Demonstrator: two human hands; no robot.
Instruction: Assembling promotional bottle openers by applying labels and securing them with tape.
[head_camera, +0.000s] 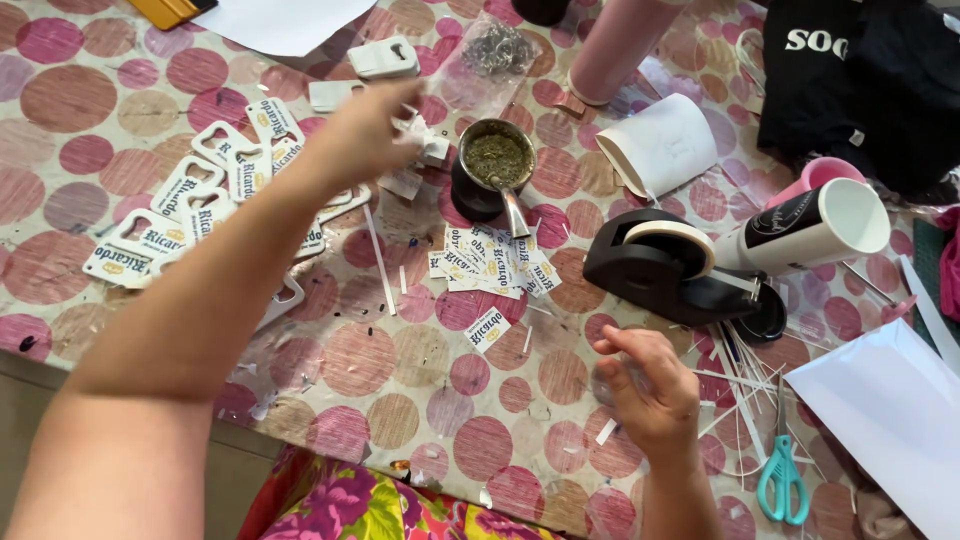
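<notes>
White bottle-opener-shaped tags (415, 140) are what our left hand (365, 130) reaches for near the far middle of the table, just left of the dark cup of green herb (495, 165); the hand is blurred, its fingers look curled around a small white piece, but we cannot tell for sure whether it grips it. More finished tags (190, 215) lie fanned out at the left, each already bearing a printed label. Our right hand (645, 385) sits close to us, fingers pinched together as if on a tiny clear or white scrap, though what it holds is too small to make out. Between the two hands lies a heap of cut printed labels (490, 265), one stray label (487, 328) nearer us. To do this well, we judge we should lift one blank tag cleanly, without dragging its neighbours or nudging the herb cup's metal straw (515, 210), and bring it down to the bare patch of the spotted tablecloth (360, 360) in front of us. Keeping the right hand's pinch steady matters, since a sticky bit would fold on itself. The black tape dispenser (660, 265) stands just beside the right hand, within easy reach, with paper strips (745, 385) and teal-handled scissors (783, 470) to its right; we would keep sleeves and wrists off those strips.
</notes>
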